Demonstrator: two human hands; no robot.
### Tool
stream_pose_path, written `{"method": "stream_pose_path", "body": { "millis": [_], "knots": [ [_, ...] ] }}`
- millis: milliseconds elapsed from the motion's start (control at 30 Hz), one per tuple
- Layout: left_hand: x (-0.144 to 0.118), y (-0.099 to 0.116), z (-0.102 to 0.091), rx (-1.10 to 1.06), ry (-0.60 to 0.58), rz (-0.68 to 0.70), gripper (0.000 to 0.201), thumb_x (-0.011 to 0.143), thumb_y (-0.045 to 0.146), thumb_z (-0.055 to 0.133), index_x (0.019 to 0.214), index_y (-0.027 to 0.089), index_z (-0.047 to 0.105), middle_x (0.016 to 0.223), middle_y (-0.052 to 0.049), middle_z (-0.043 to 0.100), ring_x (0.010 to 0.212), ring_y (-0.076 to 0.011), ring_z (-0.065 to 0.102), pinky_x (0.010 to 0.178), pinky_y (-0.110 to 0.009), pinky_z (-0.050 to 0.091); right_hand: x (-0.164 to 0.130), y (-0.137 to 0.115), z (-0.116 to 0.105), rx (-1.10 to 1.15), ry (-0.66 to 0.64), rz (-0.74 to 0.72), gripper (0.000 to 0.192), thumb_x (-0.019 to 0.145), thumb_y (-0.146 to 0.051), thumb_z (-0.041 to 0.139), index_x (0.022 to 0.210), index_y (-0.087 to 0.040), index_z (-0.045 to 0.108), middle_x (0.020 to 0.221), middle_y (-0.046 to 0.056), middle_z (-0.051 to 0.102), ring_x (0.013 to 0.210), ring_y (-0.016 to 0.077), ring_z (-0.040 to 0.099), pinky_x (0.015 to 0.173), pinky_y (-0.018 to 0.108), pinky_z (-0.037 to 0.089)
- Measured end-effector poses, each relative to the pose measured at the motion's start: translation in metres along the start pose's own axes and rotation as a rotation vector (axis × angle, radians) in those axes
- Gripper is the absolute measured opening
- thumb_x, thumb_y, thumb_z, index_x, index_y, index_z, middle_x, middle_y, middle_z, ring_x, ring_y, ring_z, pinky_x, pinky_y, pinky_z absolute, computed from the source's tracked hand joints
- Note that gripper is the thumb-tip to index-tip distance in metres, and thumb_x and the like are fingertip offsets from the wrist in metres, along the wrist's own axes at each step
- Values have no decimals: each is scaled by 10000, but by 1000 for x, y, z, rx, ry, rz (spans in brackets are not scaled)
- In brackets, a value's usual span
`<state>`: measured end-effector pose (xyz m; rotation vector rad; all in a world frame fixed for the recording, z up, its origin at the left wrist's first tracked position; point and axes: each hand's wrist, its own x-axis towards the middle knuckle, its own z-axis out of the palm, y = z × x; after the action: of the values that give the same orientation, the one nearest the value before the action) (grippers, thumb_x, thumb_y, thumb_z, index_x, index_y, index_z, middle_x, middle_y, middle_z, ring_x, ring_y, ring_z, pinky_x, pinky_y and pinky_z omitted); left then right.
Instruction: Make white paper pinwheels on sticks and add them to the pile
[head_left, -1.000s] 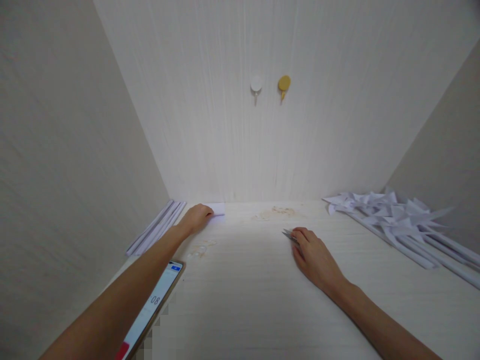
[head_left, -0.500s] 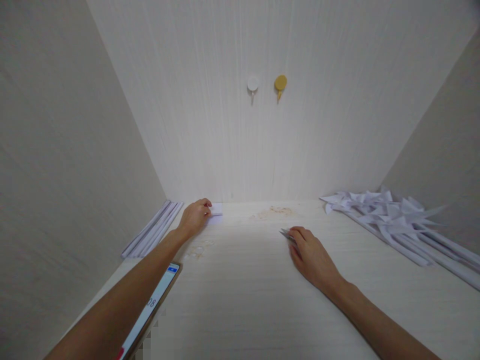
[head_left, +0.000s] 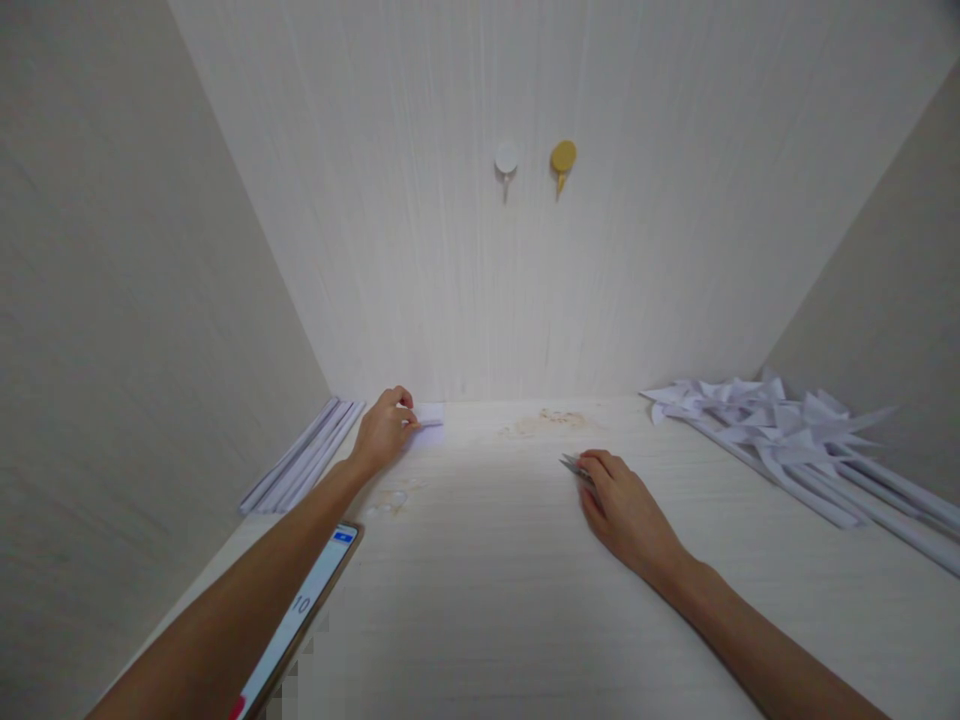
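By the back wall, left hand (head_left: 384,432) pinching small white paper square (head_left: 430,417), right hand (head_left: 628,512) closed on metal tool (head_left: 574,466)

Left hand (head_left: 384,430) pinching small white paper (head_left: 430,417); right hand (head_left: 626,510) around metal tweezers (head_left: 576,466).

A pale wood-grain tabletop (head_left: 487,600) is carrying everything, with a brownish stain (head_left: 551,420) showing toward 12 o'clock near the back wall. A small stack of white paper squares (head_left: 431,420) is lying at about 11 o'clock, a bundle of rolled white paper sticks (head_left: 300,465) is lying along the wall at 10 o'clock, and a phone (head_left: 300,615) is lying face up at 8 o'clock. A heap of white paper pinwheels (head_left: 787,435) on long sticks is spreading across the 2 o'clock side, and thin metal tweezers (head_left: 574,466) are resting on the surface just right of centre.
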<state>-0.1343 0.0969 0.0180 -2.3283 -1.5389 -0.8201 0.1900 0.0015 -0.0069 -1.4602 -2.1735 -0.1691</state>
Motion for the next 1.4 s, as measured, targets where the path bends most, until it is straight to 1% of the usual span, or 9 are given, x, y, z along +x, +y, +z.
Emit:
{"method": "stream_pose_path", "body": {
  "millis": [267,467,533,600,700,900,1033,1200,1400],
  "knots": [
    [-3,1,2,-13,14,26,186,725,225,550,560,152,596,819,-40,514,779,-147,474,668,-267,391,0,-1,0,-7,9,-3,260,750,-111,409,980,-100,529,993,138,555,884,220,517,761,361,440],
    [-4,5,0,-26,1,18,164,717,229,568,573,150,576,782,-30,522,726,-134,480,649,-257,387,4,-2,2,77,114,-33,233,759,-115,429,961,-136,545,971,111,574,911,213,525,774,366,437],
    [-3,8,-1,-20,-13,30,162,714,220,570,567,150,564,776,-31,528,727,-138,484,647,-258,386,18,-14,6,135,90,-26,195,779,-123,426,921,-145,557,928,93,586,863,184,545,763,329,447],
    [-3,11,-3,-24,-19,25,160,716,210,566,568,153,558,771,-30,534,725,-140,489,644,-259,384,41,-33,11,129,-36,-45,175,796,-136,435,903,-155,572,901,73,599,797,159,568,726,288,456],
    [-4,18,-4,-59,-30,-17,151,725,211,554,584,160,562,772,-24,541,702,-132,498,633,-256,386,85,-70,23,13,-171,-169,173,809,-175,463,936,-150,578,964,86,595,847,167,577,720,271,452],
    [-8,20,-4,-87,-67,-61,143,726,202,552,592,159,579,773,-27,568,719,-137,526,655,-260,402,134,-114,50,-170,-266,-344,219,831,-118,401,925,-128,598,954,96,599,860,184,583,682,263,454],
    [-10,11,-2,-108,-106,-48,121,732,215,547,643,160,608,806,-39,595,758,-149,547,686,-270,416,140,-116,58,-186,-300,-378,248,816,-72,391,910,-114,616,923,109,609,846,184,590,681,258,446],
    [-13,-7,-6,-172,-283,32,189,695,257,597,854,164,643,951,-71,636,867,-183,573,786,-296,423,145,-110,60,-151,-284,-353,245,819,-86,400,892,-118,631,926,106,625,841,170,589,711,242,422],
    [-19,-21,-16,-159,-303,-89,322,720,329,566,952,114,627,1021,-118,635,919,-207,578,828,-318,415,143,-111,65,-104,-273,-368,235,826,-119,407,877,-122,636,936,110,630,851,165,580,709,238,406]
  ]
}}
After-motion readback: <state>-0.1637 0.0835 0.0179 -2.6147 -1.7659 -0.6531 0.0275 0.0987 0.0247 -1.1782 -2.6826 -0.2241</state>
